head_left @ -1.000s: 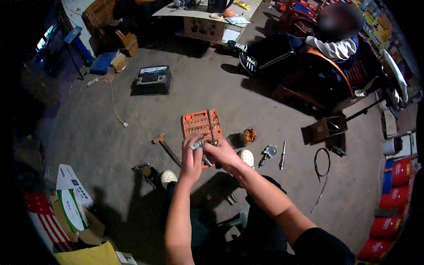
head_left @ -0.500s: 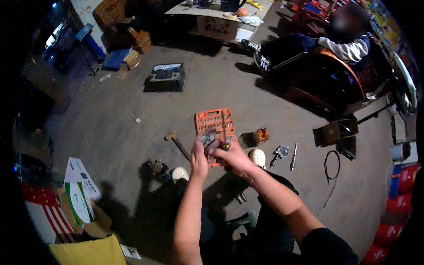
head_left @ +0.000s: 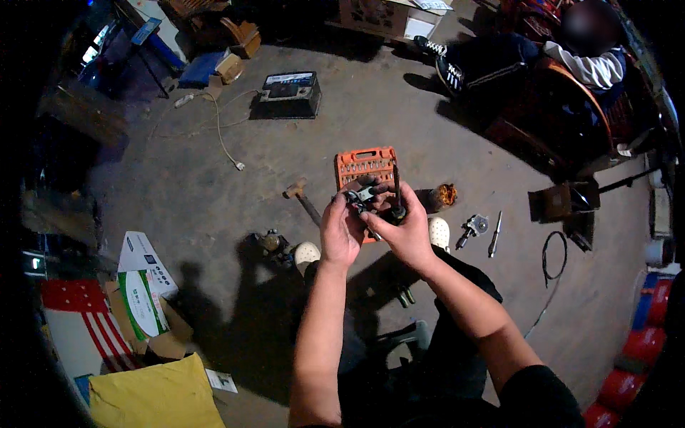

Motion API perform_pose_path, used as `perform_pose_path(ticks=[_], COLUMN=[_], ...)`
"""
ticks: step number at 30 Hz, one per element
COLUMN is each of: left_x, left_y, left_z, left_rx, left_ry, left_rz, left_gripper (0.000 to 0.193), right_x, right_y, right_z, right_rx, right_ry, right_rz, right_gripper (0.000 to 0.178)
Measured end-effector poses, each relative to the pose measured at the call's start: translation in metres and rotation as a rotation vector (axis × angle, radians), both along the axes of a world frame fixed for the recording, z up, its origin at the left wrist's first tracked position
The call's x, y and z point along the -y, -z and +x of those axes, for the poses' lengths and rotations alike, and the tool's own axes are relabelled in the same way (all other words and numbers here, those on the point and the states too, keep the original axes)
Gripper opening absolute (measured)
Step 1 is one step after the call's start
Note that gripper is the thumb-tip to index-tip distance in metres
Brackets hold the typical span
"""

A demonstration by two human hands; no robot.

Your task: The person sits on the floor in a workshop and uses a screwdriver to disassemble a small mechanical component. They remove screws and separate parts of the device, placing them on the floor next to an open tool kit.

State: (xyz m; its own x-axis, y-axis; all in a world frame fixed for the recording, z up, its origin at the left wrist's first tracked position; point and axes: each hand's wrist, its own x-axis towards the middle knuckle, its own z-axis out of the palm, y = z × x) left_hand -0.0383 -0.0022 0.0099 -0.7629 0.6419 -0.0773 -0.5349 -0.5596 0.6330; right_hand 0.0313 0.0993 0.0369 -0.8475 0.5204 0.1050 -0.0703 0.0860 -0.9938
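My left hand [head_left: 342, 234] is closed around a small silver-and-dark metal part [head_left: 364, 193], its fingers darkened with grime. My right hand [head_left: 409, 230] meets it from the other side, thumb reaching to the lower end of the part. A screwdriver [head_left: 397, 187] is tucked in the right hand, its dark shaft pointing away from me. Below both hands an open orange socket-set case [head_left: 347, 160] lies on the floor, partly covered by them. The hammer [head_left: 304, 202] rests left of the case.
Right of the case lie a rusty-orange wound part [head_left: 447, 194], a metal pump-like part [head_left: 474, 228], a slim shaft [head_left: 495, 235] and a coiled cable [head_left: 554, 257]. A car battery [head_left: 287, 100] stands farther off. A person [head_left: 581, 68] sits at the far right. Cartons [head_left: 146, 267] stand left.
The whole view has shifted, so the floor things appear farther right and higher. My hands have drawn closer round the metal part, and my right thumb now reaches to it.
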Motion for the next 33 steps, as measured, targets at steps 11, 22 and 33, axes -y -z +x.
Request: perform_pose_path(ticks=[11,22,33], left_x=[-0.001,0.010,0.020], left_y=[-0.003,-0.012,0.001], left_z=[0.001,0.006,-0.009], left_rx=[-0.026,0.061,0.098], left_ry=[0.059,0.108,-0.096], left_rz=[0.023,0.144,0.211], left_gripper=[0.051,0.067,0.063], right_x=[-0.002,-0.007,-0.004], right_y=[0.005,-0.014,-0.012], right_z=[0.001,0.005,0.013], right_rx=[-0.032,0.038,0.106], right_ry=[0.018,-0.109,-0.168], right_rz=[-0.096,-0.187,-0.016], right_gripper=[0.035,0.032,0.025])
